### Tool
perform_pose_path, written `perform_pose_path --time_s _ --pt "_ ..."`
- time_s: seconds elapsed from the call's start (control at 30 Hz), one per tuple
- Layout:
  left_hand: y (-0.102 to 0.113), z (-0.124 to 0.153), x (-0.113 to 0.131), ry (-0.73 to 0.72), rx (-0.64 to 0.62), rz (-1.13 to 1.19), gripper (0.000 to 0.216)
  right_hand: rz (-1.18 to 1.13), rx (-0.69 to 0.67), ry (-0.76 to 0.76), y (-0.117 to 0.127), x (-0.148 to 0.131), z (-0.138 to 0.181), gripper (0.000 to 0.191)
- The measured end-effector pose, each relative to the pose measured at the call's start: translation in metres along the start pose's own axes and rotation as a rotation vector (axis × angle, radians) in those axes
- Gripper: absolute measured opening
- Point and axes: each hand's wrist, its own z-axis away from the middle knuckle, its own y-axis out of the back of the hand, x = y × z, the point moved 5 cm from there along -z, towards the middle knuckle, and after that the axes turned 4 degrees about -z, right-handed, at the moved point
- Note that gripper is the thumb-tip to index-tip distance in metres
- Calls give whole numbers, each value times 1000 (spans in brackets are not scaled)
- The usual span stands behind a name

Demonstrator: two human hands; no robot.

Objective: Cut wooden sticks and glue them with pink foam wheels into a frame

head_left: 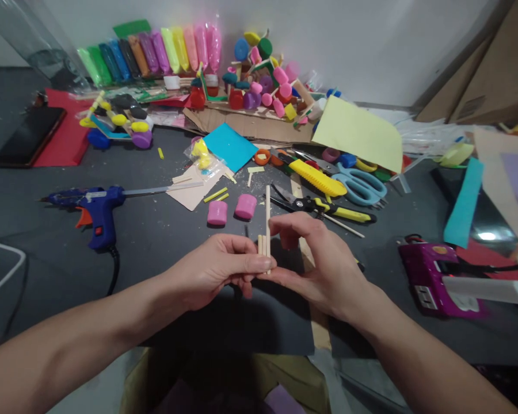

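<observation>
Between the thumb and fingers of my left hand [224, 261] are a couple of short wooden sticks, held upright side by side with a longer wooden stick [268, 213]. My right hand [315, 259] is curled around the right side of the longer stick. Its thumb lies at the sticks' lower ends and its index fingertip meets the longer stick higher up. Just beyond my hands, two pink clay pieces [246, 206] rest on the dark table [155, 230]. A pair of cutting pliers [328, 210] with yellow-and-black handles lies past my right hand.
A blue glue gun [101, 210] lies at left, its cord running toward me. Light-blue scissors [360, 184] and a yellow utility knife [317, 177] lie right of centre. Small clay-and-stick models [118, 123] and clay packets [179, 49] line the back. A purple power adapter [435, 282] sits right.
</observation>
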Motion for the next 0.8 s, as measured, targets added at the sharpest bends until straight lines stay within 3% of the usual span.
perform_pose_path --time_s 0.1,0.2,0.27,0.43,0.6,0.8 --pt "-2 3 3 -42 6 -34 31 -149 -67 -122 3 3 -4 64" --pt "-3 6 6 -77 13 -72 32 -423 -142 -186 3 3 -9 38" --pt "-2 6 6 -83 16 -98 32 -558 -122 -245 3 5 -12 21" --pt "-1 4 3 -63 7 -187 26 -769 -85 -496 -9 13 -9 23" --pt "-1 2 0 -61 24 -219 23 -792 -84 -614 -15 15 -6 34" --pt "-2 2 1 -90 60 -258 27 -818 -70 -690 -17 19 -5 33"
